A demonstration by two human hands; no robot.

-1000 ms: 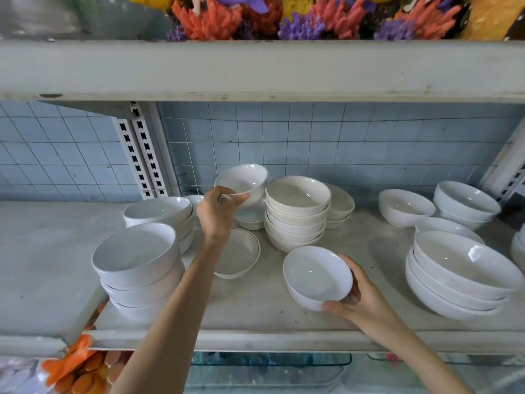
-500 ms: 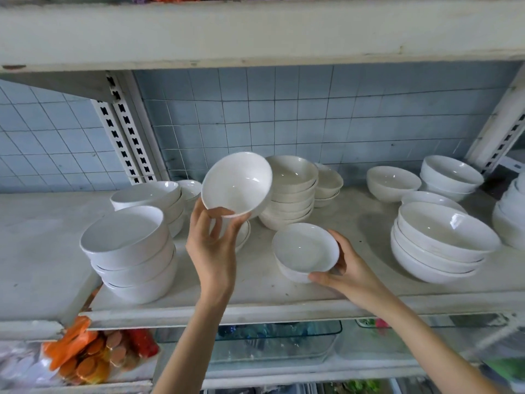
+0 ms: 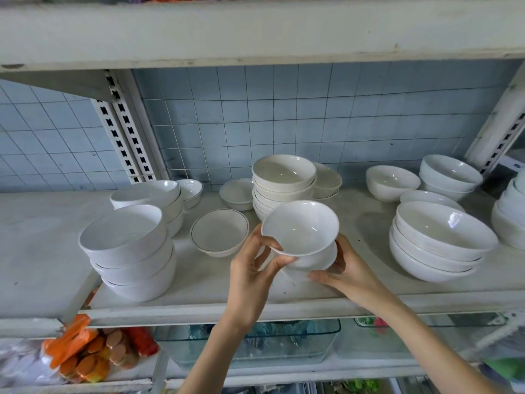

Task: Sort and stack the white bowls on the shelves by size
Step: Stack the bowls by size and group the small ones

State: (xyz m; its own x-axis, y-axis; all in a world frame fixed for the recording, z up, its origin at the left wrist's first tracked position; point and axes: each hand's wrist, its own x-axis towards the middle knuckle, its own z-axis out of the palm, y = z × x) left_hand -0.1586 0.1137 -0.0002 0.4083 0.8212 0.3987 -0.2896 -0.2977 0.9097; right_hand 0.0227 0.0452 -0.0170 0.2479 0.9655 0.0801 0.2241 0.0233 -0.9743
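My left hand (image 3: pixel 251 268) grips a small white bowl (image 3: pixel 299 227) by its left rim, thumb and fingers curled round it. That bowl sits nested in a second small white bowl (image 3: pixel 318 260), which my right hand (image 3: pixel 345 273) cups from below and the right. Both bowls hover just above the front of the shelf (image 3: pixel 199 302). Behind them stands a stack of cream bowls (image 3: pixel 282 183). A shallow rimmed bowl (image 3: pixel 218 233) lies alone to the left.
A stack of deep white bowls (image 3: pixel 127 251) stands at the front left, another stack (image 3: pixel 149 199) behind it. Wide bowls (image 3: pixel 437 243) are stacked at the right, more bowls (image 3: pixel 450 176) behind them. A shelf board (image 3: pixel 255 32) runs overhead. Slotted uprights (image 3: pixel 122 132) stand at the back left.
My left hand carried its bowl right and down into the bowl held by my right hand. The right hand lifted its bowl slightly off the shelf.
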